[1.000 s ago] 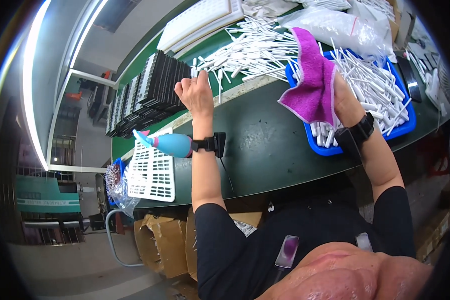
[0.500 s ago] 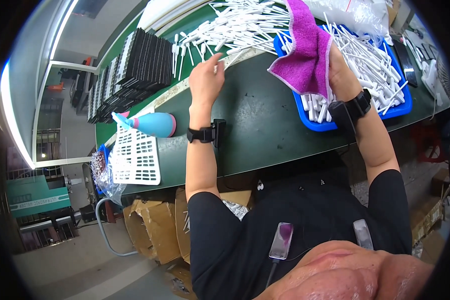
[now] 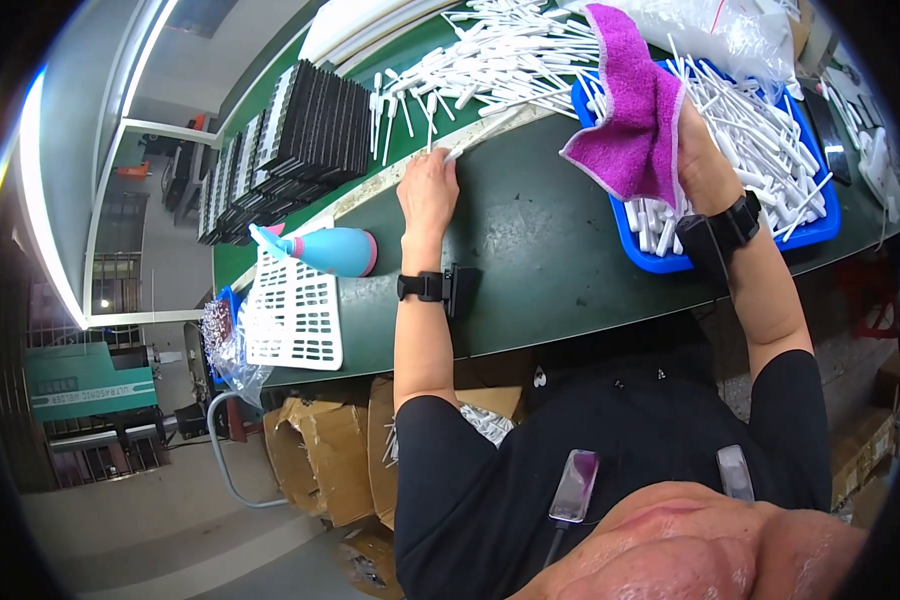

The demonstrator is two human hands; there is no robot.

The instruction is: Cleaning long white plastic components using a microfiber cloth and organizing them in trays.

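My left hand [image 3: 429,195] is over the near side of the green table. Its fingers are closed at the edge of a loose spread of white plastic sticks [image 3: 515,60], and a thin white stick [image 3: 431,132] rises from the fingertips. My right hand [image 3: 708,165] grips a purple towel [image 3: 635,105], which hangs from it to the left. That hand is above a blue tray [image 3: 832,215] heaped with more white sticks [image 3: 770,150], each having a thicker end. The right fingers are largely hidden behind the towel.
Stacked black slotted racks [image 3: 315,130] stand at the back left. In front of them, a blue spray bottle [image 3: 335,251] lies on a white perforated basket [image 3: 295,325]. A clear plastic bag [image 3: 710,30] is behind the tray. Cardboard boxes [image 3: 330,455] are under the table.
My left hand has come slightly nearer, and its spread fingers have closed around a white stick. The right hand still holds the towel over the tray. The whole view has shifted a little.
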